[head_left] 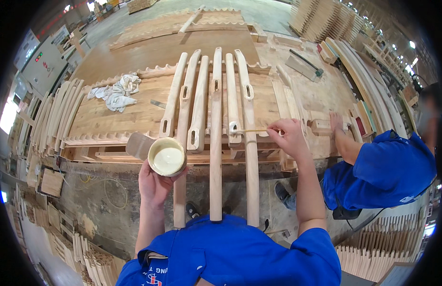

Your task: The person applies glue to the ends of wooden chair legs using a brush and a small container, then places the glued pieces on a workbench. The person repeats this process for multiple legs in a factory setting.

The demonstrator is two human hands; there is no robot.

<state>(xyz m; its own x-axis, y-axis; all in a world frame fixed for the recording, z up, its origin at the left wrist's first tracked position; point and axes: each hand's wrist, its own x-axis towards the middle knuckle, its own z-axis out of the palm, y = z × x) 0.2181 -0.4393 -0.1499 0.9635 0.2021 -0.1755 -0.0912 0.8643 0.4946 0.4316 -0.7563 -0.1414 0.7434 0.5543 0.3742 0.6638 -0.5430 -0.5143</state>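
Note:
My left hand (154,186) is wrapped round a tub (150,158) of cream-white paste, probably glue, tilted so its open top shows. A flat brownish piece (139,146) sticks out beside the tub; whether I hold it too, I cannot tell. Between the fingertips of my right hand (287,136) is a thin wooden stick (254,130), pointing left. Its tip meets the slotted near end of a pale wooden leg (232,102), where white paste shows round the slot. Several similar slotted legs (216,114) lie side by side, some reaching over the bench edge toward me.
The legs rest on a wooden bench (102,125) with scalloped strips. White rags (118,93) lie at left, a mallet (308,63) at back right. A co-worker (392,167) in blue stands at right, one hand by a wood block (323,126). Curved parts (59,112) are stacked at left.

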